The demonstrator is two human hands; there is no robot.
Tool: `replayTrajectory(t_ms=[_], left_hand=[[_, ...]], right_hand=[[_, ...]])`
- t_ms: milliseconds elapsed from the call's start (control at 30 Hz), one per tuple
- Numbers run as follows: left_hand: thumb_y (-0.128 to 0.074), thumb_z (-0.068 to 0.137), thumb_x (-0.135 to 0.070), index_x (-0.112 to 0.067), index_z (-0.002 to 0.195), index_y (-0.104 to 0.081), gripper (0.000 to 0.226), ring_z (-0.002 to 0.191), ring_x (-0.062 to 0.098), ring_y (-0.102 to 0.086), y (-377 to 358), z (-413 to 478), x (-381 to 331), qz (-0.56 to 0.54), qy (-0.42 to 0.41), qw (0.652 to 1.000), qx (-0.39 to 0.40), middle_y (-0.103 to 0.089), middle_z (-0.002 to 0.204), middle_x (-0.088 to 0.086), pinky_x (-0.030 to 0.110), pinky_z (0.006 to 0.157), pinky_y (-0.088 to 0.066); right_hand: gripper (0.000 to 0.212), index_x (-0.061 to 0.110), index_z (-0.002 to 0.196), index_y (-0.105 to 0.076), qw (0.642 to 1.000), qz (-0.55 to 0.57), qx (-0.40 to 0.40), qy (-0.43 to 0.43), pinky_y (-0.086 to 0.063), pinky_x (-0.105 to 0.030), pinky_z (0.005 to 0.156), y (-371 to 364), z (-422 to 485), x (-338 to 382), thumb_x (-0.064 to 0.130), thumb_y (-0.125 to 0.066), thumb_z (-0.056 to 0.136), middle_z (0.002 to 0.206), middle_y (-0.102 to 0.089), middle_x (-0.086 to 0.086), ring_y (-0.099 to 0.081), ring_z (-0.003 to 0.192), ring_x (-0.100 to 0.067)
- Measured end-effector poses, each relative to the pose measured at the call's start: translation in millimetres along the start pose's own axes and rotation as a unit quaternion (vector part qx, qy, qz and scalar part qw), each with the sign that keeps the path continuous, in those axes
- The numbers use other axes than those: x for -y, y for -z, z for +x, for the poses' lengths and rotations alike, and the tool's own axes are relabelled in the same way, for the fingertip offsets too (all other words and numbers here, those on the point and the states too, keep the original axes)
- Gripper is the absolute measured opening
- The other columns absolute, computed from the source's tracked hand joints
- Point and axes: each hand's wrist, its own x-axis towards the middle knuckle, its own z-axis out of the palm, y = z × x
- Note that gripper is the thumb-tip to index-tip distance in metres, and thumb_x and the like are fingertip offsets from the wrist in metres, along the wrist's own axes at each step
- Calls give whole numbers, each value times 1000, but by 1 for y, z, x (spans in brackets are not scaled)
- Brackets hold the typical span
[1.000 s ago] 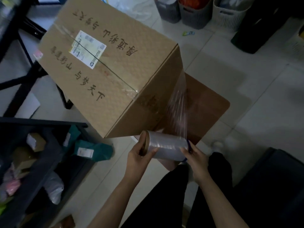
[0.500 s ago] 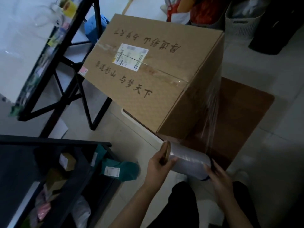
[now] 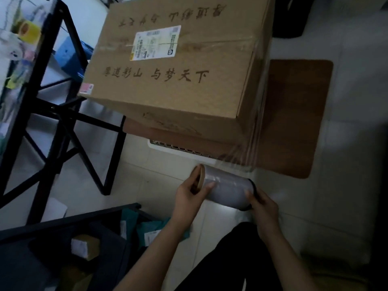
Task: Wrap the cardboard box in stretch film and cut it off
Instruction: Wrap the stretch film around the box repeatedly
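Note:
A large brown cardboard box with a white shipping label and dark printed characters stands raised off the floor on a white slatted crate. Below its near right corner I hold a roll of clear stretch film lying sideways. My left hand grips the roll's left end, thumb over the cardboard core. My right hand grips the right end. A sheet of film stretches from the roll up along the box's right side face.
A black metal frame table stands left of the box. A dark shelf with small parcels sits at the lower left. A brown mat lies on the tiled floor right of the box. A dark bin is at the top right.
The view has swung round the box, so its near long side now faces me. The roll and both hands have moved toward the box's near right corner, film trailing along the right side.

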Motion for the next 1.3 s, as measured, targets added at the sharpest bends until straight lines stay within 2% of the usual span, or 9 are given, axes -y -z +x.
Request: replayTrajectory(t_ms=[233, 500, 733, 900, 1033, 1067, 1100, 1200, 1300], left_hand=[[-69, 84, -24, -13, 139, -45, 61, 126, 7, -49, 36, -6, 29, 5, -28, 999, 24, -53, 138, 1, 28, 107, -40], [-68, 85, -21, -18, 136, -49, 54, 109, -11, -55, 99, 24, 46, 54, -76, 991, 93, -57, 125, -17, 14, 94, -45], [-68, 84, -21, -18, 134, -50, 53, 89, -22, -57, 144, 59, 49, 133, -103, 980, 104, -62, 113, -18, 5, 77, -46], [-69, 84, -26, -21, 136, -49, 56, 93, -28, -49, 169, 81, 54, 165, -107, 973, 124, -55, 126, -13, -2, 78, -40], [-67, 86, -23, -19, 134, -52, 51, 66, -8, -58, 188, 106, 45, 215, -114, 959, 146, -70, 88, -2, 7, 54, -32], [-67, 86, -19, -16, 133, -53, 49, 77, -4, -63, 193, 115, 42, 218, -114, 956, 158, -72, 98, 7, 8, 66, -47], [-66, 87, -17, -13, 131, -55, 45, 91, 1, -64, 199, 124, 39, 224, -118, 952, 174, -68, 111, 15, 12, 89, -40], [-64, 88, -18, -21, 131, -54, 44, 108, -3, -56, 215, 158, 27, 256, -141, 926, 238, -58, 128, 16, 17, 82, -47], [-65, 87, -23, -21, 139, -44, 56, 116, 1, -51, 233, 196, 22, 299, -171, 899, 272, -55, 131, -7, 1, 82, -40]], right_hand=[[41, 3, 125, -60, 998, 48, -28, 4, -55, -28, 79, -31, -29, -40, 14, -65, 86, 116, -67, -11, -62, 106, -23], [26, 33, 98, -68, 985, 148, -81, 31, -55, -21, 64, -104, -52, -82, 11, -66, 84, 80, -72, 20, -66, 73, 3], [26, 32, 105, -65, 975, 198, -95, 42, -55, -19, 72, -168, -49, -102, 15, -65, 86, 95, -71, 14, -66, 86, 0], [24, 20, 108, -69, 968, 232, -94, 18, -53, -36, 89, -200, -42, -110, 18, -67, 85, 104, -73, 0, -67, 101, -18], [17, 33, 99, -68, 967, 234, -100, 11, -54, -27, 84, -224, -40, -105, 21, -64, 87, 98, -72, 10, -67, 94, -7], [17, 33, 100, -67, 967, 229, -107, 15, -54, -23, 81, -232, -37, -103, 22, -64, 87, 99, -72, 11, -66, 93, -5], [18, 32, 102, -67, 967, 224, -118, 18, -54, -21, 80, -241, -34, -103, 24, -64, 86, 100, -71, 10, -66, 93, -4], [12, 37, 93, -70, 960, 233, -158, 5, -54, -30, 82, -273, -17, -102, 30, -67, 84, 102, -73, 9, -66, 96, -8], [10, 37, 89, -70, 944, 265, -195, 8, -53, -35, 83, -310, 2, -106, 29, -68, 82, 100, -74, 5, -66, 93, -11]])
